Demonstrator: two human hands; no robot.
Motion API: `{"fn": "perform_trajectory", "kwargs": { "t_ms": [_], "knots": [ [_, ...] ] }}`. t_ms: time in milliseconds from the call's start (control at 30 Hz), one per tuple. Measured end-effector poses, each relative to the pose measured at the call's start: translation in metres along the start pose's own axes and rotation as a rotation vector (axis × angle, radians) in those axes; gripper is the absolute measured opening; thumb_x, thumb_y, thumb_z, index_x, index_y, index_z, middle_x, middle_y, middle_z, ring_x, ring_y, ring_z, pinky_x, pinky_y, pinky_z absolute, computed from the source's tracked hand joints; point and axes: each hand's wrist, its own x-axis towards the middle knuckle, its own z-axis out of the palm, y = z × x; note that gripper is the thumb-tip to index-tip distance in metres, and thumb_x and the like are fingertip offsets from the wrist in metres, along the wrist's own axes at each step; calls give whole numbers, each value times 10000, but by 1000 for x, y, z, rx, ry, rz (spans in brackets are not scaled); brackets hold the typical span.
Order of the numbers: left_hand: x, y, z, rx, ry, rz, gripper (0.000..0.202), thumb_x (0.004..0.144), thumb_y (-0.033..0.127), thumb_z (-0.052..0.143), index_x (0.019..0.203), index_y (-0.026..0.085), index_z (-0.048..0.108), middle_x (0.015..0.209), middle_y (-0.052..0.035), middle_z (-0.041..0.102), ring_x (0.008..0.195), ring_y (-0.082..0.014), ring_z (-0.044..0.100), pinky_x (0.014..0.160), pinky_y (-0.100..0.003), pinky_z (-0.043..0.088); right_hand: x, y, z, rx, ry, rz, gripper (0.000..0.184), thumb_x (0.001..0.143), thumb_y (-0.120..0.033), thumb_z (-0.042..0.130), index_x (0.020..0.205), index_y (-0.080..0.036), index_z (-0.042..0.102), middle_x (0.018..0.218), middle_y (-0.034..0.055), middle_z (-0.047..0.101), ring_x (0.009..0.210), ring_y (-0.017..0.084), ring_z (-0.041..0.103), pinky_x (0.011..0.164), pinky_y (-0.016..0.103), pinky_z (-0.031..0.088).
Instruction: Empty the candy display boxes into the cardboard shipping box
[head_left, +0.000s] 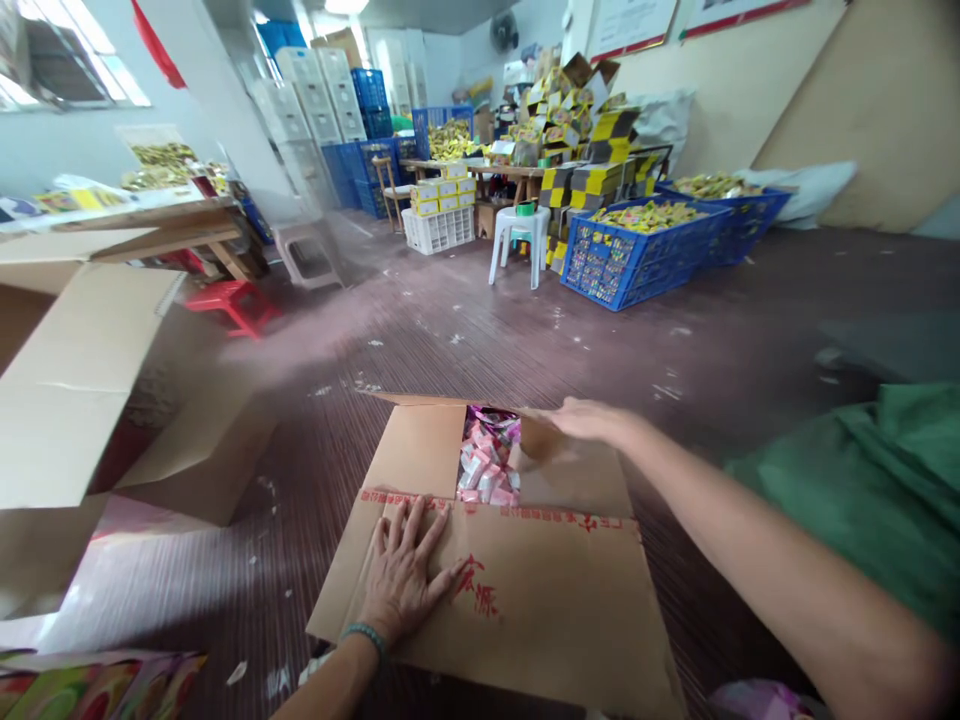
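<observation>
A brown cardboard box [570, 610] with red Chinese lettering stands in front of me. Its near flap and two side flaps lie folded inward, and the far flap [431, 401] is raised. Through the gap between the flaps show small pink and white wrapped sweets [489, 465], with some purple wrapping at the back. My left hand [409, 575] lies flat on the near flap, fingers spread, a beaded bracelet at its wrist. At the far right corner, my right hand [589, 418] grips the edge of the far flap; its fingertips are partly hidden and blurred.
Another open carton [67, 380] stands at the left. Colourful packets [97, 690] lie at the lower left, and green cloth [862, 490] is at the right. Farther back are a red stool [236, 303], a white stool [521, 230] and blue crates [637, 260] full of small packets.
</observation>
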Motion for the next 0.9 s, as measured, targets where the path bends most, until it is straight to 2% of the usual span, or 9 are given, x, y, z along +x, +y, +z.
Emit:
{"fn": "perform_trajectory", "kwargs": {
  "t_ms": [67,133,233,400,500,567,667,767,900],
  "knots": [
    [0,-1,2,-16,20,-3,738,926,656,529,1584,352,385,1688,-95,288,1538,-407,244,1200,-654,197,-12,1,44,-72,-56,-7,664,993,-683,399,1439,-244,621,1549,173,474,1434,412,432,1171,602,328],
    [0,-2,6,-34,55,-21,764,933,626,534,1605,306,358,1680,-114,306,1541,-387,247,1220,-634,190,-24,14,88,-276,-43,-70,582,1046,-560,313,1587,-361,392,1703,71,176,1570,375,119,1206,688,147],
    [-1,-3,11,-79,111,-71,734,975,551,488,1620,232,341,1676,-151,300,1544,-352,255,1242,-588,206,-32,32,124,-395,13,-68,553,1076,-495,197,1620,-419,256,1723,12,29,1586,310,-10,1220,678,33],
    [11,-9,7,-162,253,-331,670,1041,492,324,1607,134,330,1692,-223,183,1567,-355,188,1235,-584,231,-32,18,98,-293,-127,-24,593,1054,-581,244,1624,-418,244,1723,17,24,1585,321,-7,1209,703,58],
    [34,-16,-12,-128,399,-529,702,1042,492,307,1612,83,286,1689,-276,109,1576,-382,128,1237,-620,171,-43,5,82,-232,-193,6,653,1032,-642,280,1631,-382,253,1720,45,32,1583,345,-2,1180,748,111],
    [54,-22,-28,-95,452,-561,710,1044,499,305,1623,89,267,1694,-275,80,1575,-396,116,1238,-629,142,-52,3,87,-214,-176,1,660,1034,-660,265,1627,-371,273,1718,47,43,1583,351,7,1165,769,122],
    [81,-31,-44,-123,363,-520,689,1048,487,298,1625,109,281,1693,-229,177,1568,-375,164,1248,-591,165,-63,10,110,-255,18,-49,603,1064,-626,247,1604,-371,333,1709,42,138,1582,338,83,1157,781,134],
    [97,-39,-48,-213,192,-569,665,1039,462,289,1574,75,371,1585,-237,407,1486,-357,356,1194,-524,333,-67,18,133,-311,261,-99,588,1079,-602,258,1560,-310,430,1665,75,296,1554,319,214,1181,735,168],
    [106,-48,-44,-166,16,-638,656,1006,554,250,1452,166,534,1405,-217,567,1318,-395,518,1080,-547,431,-65,20,142,-257,349,-144,605,1071,-618,309,1523,-256,484,1632,102,363,1529,297,278,1206,663,197]
  ]
}}
